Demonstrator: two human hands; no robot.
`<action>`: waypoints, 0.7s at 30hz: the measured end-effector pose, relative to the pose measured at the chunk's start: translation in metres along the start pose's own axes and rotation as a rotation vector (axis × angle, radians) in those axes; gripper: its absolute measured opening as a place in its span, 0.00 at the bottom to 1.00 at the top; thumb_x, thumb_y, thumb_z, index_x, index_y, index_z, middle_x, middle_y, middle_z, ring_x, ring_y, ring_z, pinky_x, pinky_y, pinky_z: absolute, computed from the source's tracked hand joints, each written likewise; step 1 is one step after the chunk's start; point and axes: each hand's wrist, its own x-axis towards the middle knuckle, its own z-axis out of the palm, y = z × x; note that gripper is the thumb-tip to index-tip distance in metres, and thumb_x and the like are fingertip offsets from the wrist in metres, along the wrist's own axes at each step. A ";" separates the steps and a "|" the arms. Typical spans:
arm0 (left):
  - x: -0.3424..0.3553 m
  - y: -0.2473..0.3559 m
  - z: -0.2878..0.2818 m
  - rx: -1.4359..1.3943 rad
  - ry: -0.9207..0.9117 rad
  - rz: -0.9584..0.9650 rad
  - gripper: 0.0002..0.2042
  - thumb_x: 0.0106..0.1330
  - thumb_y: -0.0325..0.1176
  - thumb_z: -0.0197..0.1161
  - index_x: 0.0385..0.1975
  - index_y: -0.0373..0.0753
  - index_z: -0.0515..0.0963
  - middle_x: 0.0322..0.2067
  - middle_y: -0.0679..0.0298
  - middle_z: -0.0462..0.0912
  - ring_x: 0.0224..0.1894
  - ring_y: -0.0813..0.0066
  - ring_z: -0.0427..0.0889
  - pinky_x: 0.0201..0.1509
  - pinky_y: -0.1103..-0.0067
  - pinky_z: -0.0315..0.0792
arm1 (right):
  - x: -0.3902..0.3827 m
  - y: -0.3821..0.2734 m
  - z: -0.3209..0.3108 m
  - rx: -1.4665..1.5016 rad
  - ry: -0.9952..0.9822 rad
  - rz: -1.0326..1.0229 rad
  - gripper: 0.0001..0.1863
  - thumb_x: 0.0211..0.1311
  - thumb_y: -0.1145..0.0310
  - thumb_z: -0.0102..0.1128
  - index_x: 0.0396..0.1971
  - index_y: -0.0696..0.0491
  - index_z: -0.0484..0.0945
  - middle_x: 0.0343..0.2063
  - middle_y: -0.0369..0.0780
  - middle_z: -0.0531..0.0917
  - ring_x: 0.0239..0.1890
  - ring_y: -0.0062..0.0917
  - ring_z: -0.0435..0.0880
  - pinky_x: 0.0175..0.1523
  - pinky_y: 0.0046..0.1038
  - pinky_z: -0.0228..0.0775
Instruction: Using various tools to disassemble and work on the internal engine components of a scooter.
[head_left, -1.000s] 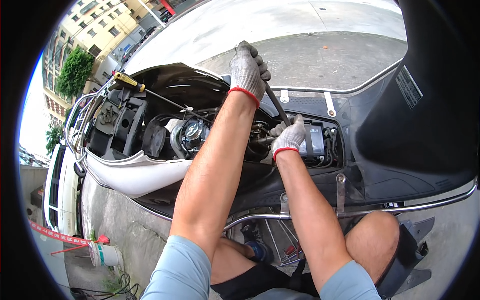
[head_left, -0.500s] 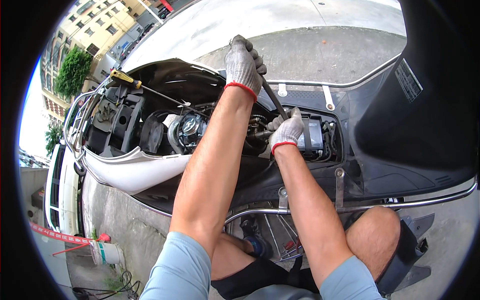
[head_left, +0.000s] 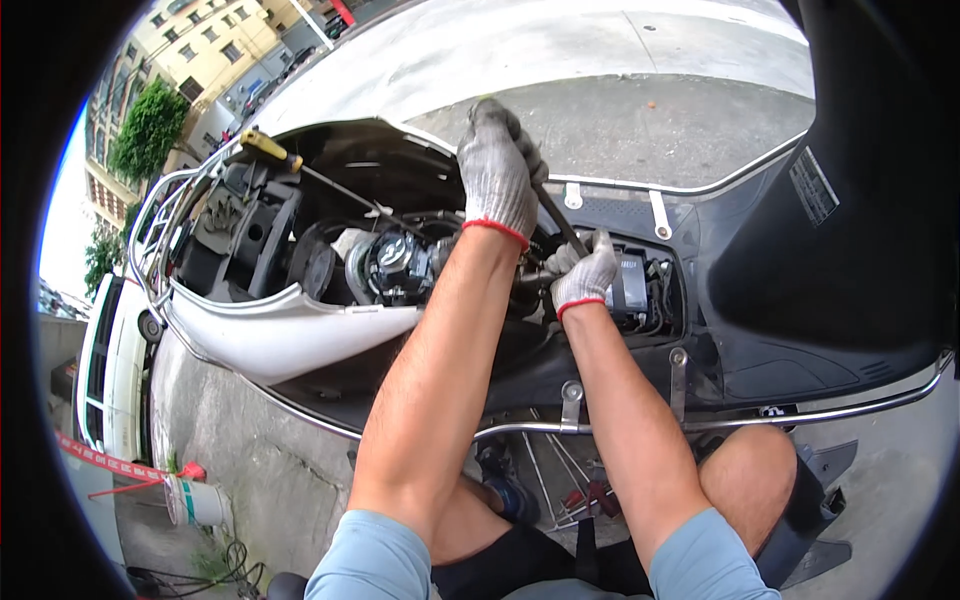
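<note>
Both my hands wear grey knit gloves with red cuffs. My left hand (head_left: 497,175) is closed round the upper end of a long dark metal bar (head_left: 560,218), which slants down to the right. Lower down, my right hand (head_left: 588,272) grips the bar's bottom end, where a short metal piece (head_left: 532,280) runs left into the engine bay. What that piece sits on is hidden in shadow. Around my hands lies an opened scooter, its engine (head_left: 395,255) exposed on the left and its battery (head_left: 630,280) just right of my right hand.
A long screwdriver (head_left: 270,148) with a yellow handle lies across the opened body. White side panel (head_left: 270,330) and metal guard rail (head_left: 850,405) edge the scooter. Red-handled tools (head_left: 590,500) lie below my right arm. A white bucket (head_left: 195,502) stands lower left.
My view has tilted a little, so the scooter sits lower in the picture. My left hand and the bar's upper end have come slightly nearer and to the right. Both grips stay closed.
</note>
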 end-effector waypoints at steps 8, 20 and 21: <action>-0.040 -0.006 -0.016 -0.051 -0.029 0.128 0.19 0.74 0.47 0.52 0.21 0.47 0.62 0.14 0.72 0.56 0.13 0.79 0.54 0.18 0.78 0.53 | 0.005 0.002 -0.007 0.074 -0.130 -0.033 0.22 0.73 0.54 0.44 0.19 0.49 0.66 0.10 0.35 0.62 0.08 0.25 0.58 0.17 0.31 0.50; -0.130 -0.023 -0.035 -0.078 -0.191 0.332 0.24 0.75 0.47 0.52 0.16 0.48 0.55 0.14 0.71 0.50 0.20 0.75 0.53 0.33 0.73 0.60 | 0.000 -0.007 -0.018 0.197 -0.233 0.200 0.19 0.71 0.54 0.50 0.20 0.47 0.70 0.10 0.30 0.59 0.12 0.21 0.54 0.24 0.29 0.49; -0.133 -0.024 -0.035 -0.073 -0.154 0.313 0.24 0.75 0.46 0.52 0.16 0.48 0.54 0.14 0.71 0.50 0.20 0.75 0.53 0.33 0.73 0.60 | 0.001 -0.008 -0.018 0.180 -0.263 0.200 0.19 0.72 0.54 0.50 0.20 0.47 0.70 0.10 0.31 0.60 0.12 0.21 0.55 0.24 0.29 0.49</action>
